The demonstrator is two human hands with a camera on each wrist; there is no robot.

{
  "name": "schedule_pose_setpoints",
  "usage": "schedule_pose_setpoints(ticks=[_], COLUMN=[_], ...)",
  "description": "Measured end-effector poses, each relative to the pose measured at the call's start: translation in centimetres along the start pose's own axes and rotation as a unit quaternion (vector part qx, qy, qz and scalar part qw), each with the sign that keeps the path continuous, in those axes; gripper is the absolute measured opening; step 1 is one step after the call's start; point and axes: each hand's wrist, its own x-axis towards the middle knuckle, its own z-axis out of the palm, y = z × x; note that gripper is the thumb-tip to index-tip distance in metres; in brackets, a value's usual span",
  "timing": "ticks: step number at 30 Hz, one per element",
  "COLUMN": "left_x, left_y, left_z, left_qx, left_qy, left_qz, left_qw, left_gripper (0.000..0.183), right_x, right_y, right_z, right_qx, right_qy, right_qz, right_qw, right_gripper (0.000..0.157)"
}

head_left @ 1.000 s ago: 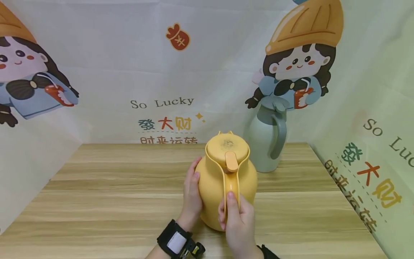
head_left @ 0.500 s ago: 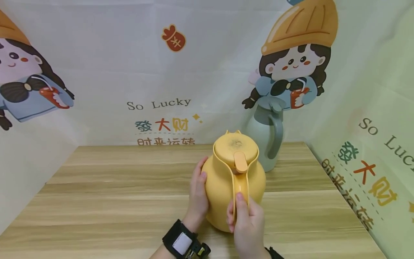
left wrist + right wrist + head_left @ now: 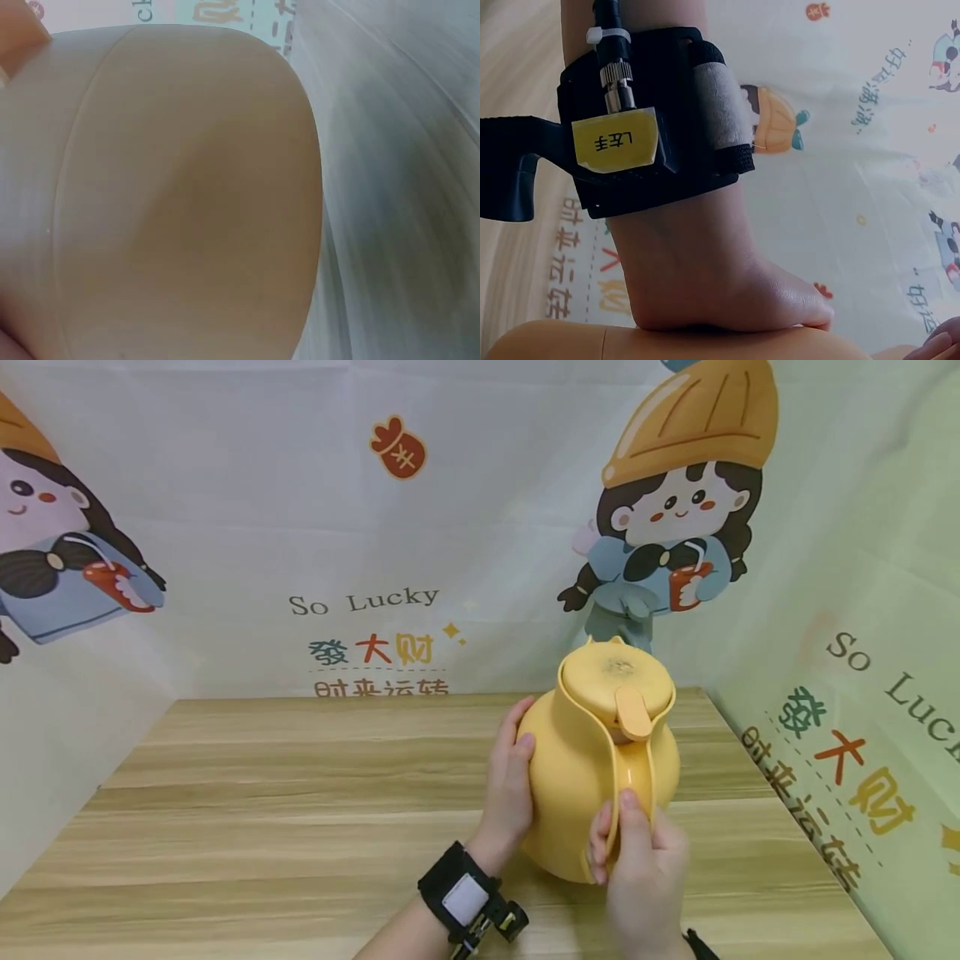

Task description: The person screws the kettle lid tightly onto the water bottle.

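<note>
A yellow thermos jug is upright or slightly tilted at the right of the middle of the table, its round lid and thumb lever turned towards me. My right hand grips its handle, with the thumb along the handle's top. My left hand presses against the jug's left side, fingers fairly straight. In the left wrist view the jug's body fills much of the picture. The right wrist view has my left hand lying against the jug. Whether the base touches the table I cannot tell.
Right behind the yellow jug stands a grey-green jug, mostly hidden with just its top showing. A wood-grain table lies underneath. Printed cloth with cartoon figures hangs at the back and sides. My left wrist wears a black camera band.
Both hands have moved the yellow jug to the right, and lastly a little upward in the picture. It now covers most of the grey-green jug. The head view has shifted slightly.
</note>
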Motion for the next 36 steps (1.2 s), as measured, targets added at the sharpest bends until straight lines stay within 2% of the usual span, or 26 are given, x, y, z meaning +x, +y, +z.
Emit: schedule_pose_setpoints(ticks=[8,13,17,21,28,30,35,36], left_x=[0.4,0.2,-0.1,-0.3,-0.6,-0.7,-0.9,-0.9], left_y=[0.0,-0.6,-1.0,-1.4,-2.3,-1.5,-1.9,-2.5], left_z=[3.2,4.6,5.2,5.8,6.5,6.5,6.9,7.0], left_qx=[-0.018,-0.034,-0.037,-0.038,-0.045,-0.044,-0.036,-0.035], left_qy=[-0.028,-0.054,-0.076,-0.092,-0.098,-0.101,-0.101,-0.100], left_qz=[-0.031,-0.043,-0.053,-0.071,-0.094,-0.103,-0.105,-0.101], left_qw=[0.9990,0.9970,0.9951,0.9925,0.9897,0.9886,0.9887,0.9893], left_gripper=[0.046,0.048,0.049,0.049,0.048,0.047,0.047,0.048], right_x=[1.1,1.4,1.4,1.4,1.5,1.5,1.5,1.5], right_y=[-1.4,-1.4,-1.0,-0.8,-0.5,-0.4,-0.2,-0.1], right_z=[-2.3,-4.0,-5.3,-6.2,-7.2,-7.4,-7.9,-7.9], right_qx=[-0.006,-0.001,0.023,0.018,-0.001,-0.001,-0.002,-0.003], right_qy=[0.063,0.076,0.085,0.100,0.124,0.132,0.141,0.140], right_qz=[0.023,0.019,0.025,0.036,0.052,0.057,0.063,0.062], right_qw=[0.998,0.997,0.996,0.994,0.991,0.990,0.988,0.988], right_gripper=[0.040,0.040,0.039,0.039,0.040,0.041,0.042,0.042])
